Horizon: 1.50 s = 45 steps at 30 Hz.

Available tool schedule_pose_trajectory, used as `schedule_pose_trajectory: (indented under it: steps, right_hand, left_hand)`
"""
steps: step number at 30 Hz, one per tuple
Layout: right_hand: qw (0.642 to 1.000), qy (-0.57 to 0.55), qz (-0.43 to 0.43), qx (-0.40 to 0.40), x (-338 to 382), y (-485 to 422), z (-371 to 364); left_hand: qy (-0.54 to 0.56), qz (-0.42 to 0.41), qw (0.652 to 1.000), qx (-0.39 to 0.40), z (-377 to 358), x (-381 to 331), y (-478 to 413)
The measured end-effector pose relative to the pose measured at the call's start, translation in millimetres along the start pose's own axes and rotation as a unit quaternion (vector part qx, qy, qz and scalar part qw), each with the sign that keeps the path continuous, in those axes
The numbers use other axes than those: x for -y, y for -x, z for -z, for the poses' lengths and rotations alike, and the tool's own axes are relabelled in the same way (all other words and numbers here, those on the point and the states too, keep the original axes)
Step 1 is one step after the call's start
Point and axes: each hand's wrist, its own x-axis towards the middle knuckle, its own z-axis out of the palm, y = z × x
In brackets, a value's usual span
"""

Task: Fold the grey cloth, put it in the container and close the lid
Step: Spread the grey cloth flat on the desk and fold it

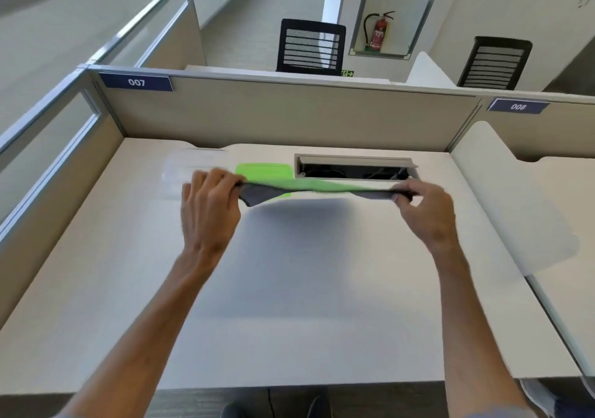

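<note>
Both hands hold the grey cloth (257, 193) stretched out flat above the desk, seen almost edge-on; its upper face shows green. My left hand (209, 211) pinches its left end and my right hand (425, 208) pinches its right end. A shadow of the cloth falls on the desk below. Behind my left hand stands a clear plastic container (190, 169), blurred. Beside it, on the desk, lies a green lid (264, 171), partly hidden by the cloth.
The white desk (289, 305) is walled by beige partitions at the back and left. An open cable slot (354, 168) sits at the back centre. A white divider (502, 198) borders the right side. Two black chairs stand beyond the partition.
</note>
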Motion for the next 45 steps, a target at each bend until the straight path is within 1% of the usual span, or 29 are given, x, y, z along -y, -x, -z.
schedule_pose_trajectory:
  steps: [3, 5, 8, 11, 13, 15, 17, 18, 21, 24, 28, 33, 39, 45]
  right_hand:
    - [0.994, 0.050, -0.059, 0.077, -41, 39, -29]
    - [0.983, 0.084, -0.100, 0.131, -68, 69, -48]
    - [0.958, 0.121, -0.140, 0.221, -102, 115, -74]
    - [0.935, 0.162, -0.143, 0.282, -126, 154, -90]
    - [0.923, 0.188, -0.137, 0.307, -136, 174, -94]
    - [0.917, 0.208, -0.115, 0.320, -141, 189, -97]
    - [0.916, 0.229, -0.081, 0.318, -140, 201, -101]
    - [0.916, 0.240, -0.060, 0.317, -138, 206, -103]
    - [0.926, 0.232, -0.007, 0.299, -131, 222, -110]
    - [0.937, 0.207, 0.018, 0.280, -130, 241, -115]
    - [0.946, 0.196, 0.013, 0.260, -135, 261, -119]
    - [0.956, 0.196, -0.003, 0.218, -134, 255, -121]
    - [0.975, 0.184, -0.037, 0.124, -124, 209, -119]
    - [0.982, 0.181, -0.020, 0.054, -114, 144, -124]
  left_hand:
    - [-0.018, -0.007, 0.998, 0.061, -24, 12, 77]
    - [-0.025, -0.005, 0.993, 0.113, -40, 18, 128]
    - [-0.047, 0.013, 0.973, 0.224, -54, 28, 192]
    - [-0.077, 0.030, 0.949, 0.305, -57, 37, 237]
    - [-0.091, 0.047, 0.939, 0.327, -57, 40, 258]
    - [-0.095, 0.072, 0.935, 0.333, -57, 35, 272]
    - [-0.086, 0.083, 0.936, 0.331, -58, 28, 278]
    - [-0.081, 0.075, 0.936, 0.333, -59, 24, 279]
    - [-0.074, 0.024, 0.934, 0.347, -64, 13, 279]
    - [-0.064, -0.030, 0.933, 0.352, -68, 5, 284]
    - [-0.054, -0.056, 0.937, 0.339, -70, 6, 289]
    - [-0.031, -0.038, 0.943, 0.328, -71, 12, 281]
    - [-0.028, -0.048, 0.962, 0.268, -86, 18, 243]
    - [-0.033, -0.042, 0.980, 0.193, -109, 20, 181]
